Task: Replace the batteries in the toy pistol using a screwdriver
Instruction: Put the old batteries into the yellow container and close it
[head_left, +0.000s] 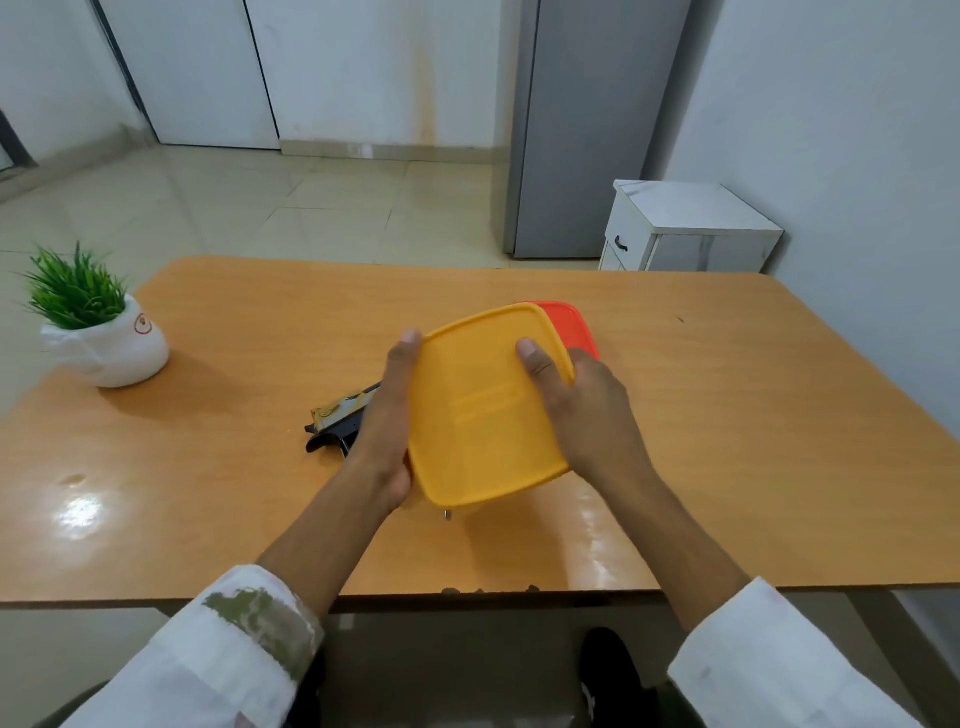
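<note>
Together, hands grip yellow lid

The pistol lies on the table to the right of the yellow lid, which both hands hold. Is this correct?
Not quite. The head view shows that the pistol lies on the table to the left of the yellow lid, partly hidden behind the left hand. The rest is right: the left hand and the right hand both hold the lid.
</note>
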